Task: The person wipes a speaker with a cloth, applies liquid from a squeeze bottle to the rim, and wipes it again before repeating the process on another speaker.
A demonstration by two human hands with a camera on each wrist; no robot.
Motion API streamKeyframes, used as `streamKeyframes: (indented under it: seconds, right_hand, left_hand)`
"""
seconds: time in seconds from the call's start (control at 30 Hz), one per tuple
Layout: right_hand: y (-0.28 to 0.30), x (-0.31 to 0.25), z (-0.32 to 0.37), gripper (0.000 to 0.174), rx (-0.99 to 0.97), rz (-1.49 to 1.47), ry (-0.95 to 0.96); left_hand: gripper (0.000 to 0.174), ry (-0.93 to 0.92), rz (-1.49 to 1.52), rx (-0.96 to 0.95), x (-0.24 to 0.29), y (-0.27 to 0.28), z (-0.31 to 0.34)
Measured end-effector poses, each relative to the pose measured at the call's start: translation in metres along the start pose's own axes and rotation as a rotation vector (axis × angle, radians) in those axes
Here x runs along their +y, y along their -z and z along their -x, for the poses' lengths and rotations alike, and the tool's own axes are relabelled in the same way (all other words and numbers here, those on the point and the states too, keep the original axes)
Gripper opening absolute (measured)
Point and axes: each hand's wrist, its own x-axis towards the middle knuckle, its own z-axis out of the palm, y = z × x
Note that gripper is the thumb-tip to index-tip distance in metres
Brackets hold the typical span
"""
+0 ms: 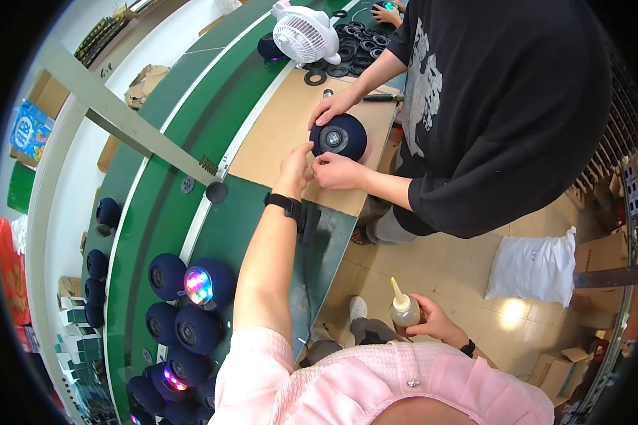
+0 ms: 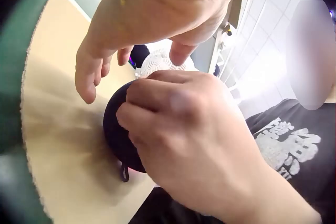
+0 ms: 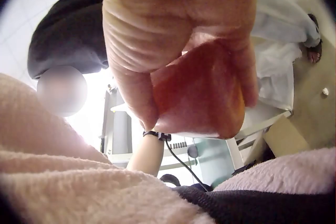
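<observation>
My left hand (image 1: 295,170) reaches over the cardboard-topped bench to a round dark blue speaker (image 1: 354,133). In the left wrist view its fingers hang loosely down beside the speaker (image 2: 116,129), with nothing gripped. Another person's hand (image 1: 339,172) sits right by my fingers, and that person's other hand (image 1: 335,106) rests on the speaker's far side. Low at my right, my right hand (image 1: 438,322) grips a squeeze bottle (image 1: 404,315) with a pointed, pale yellow nozzle that points up. Seen from the right wrist, the bottle (image 3: 202,95) looks reddish between thumb and fingers.
Several dark blue speakers (image 1: 198,329) stand at the left, some with coloured lights. A white fan (image 1: 298,39) and a heap of black rings (image 1: 358,42) lie beyond the cardboard (image 1: 262,142). A metal post (image 1: 120,127) crosses the left side. A white sack (image 1: 535,265) lies on the floor.
</observation>
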Motion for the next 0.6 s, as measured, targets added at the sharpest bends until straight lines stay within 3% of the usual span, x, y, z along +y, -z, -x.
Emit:
streamKeyframes:
  seconds: [0.07, 0.2, 0.27, 0.43, 0.5, 0.53, 0.6]
  right_hand:
    - [0.0, -0.001, 0.001, 0.079, 0.005, -0.004, -0.002]
    - [0.003, 0.003, 0.005, 0.08, 0.037, 0.015, 0.003]
    - [0.004, 0.004, 0.006, 0.08, 0.049, 0.042, 0.016]
    - [0.007, 0.008, 0.008, 0.08, 0.062, 0.012, 0.006]
    - [0.007, 0.009, 0.01, 0.08, 0.067, 0.01, 0.0]
    - [0.008, 0.01, 0.011, 0.081, 0.075, 0.002, -0.017]
    - [0.012, 0.014, 0.013, 0.081, 0.065, 0.044, -0.001]
  left_hand:
    - [0.048, -0.129, -0.086, -0.084, -0.004, 0.0, -0.003]
    - [0.068, -0.068, -0.165, -0.296, -0.006, -0.004, -0.027]
    - [0.063, -0.176, -0.261, -0.084, -0.012, -0.01, -0.03]
    - [0.067, -0.192, -0.268, 0.073, 0.0, -0.033, -0.025]
    - [0.068, -0.343, -0.069, -0.169, -0.004, -0.042, -0.057]
    - [0.069, -0.401, -0.114, -0.103, -0.013, -0.044, -0.076]
    - [0.054, -0.304, -0.052, -0.247, -0.018, -0.032, -0.089]
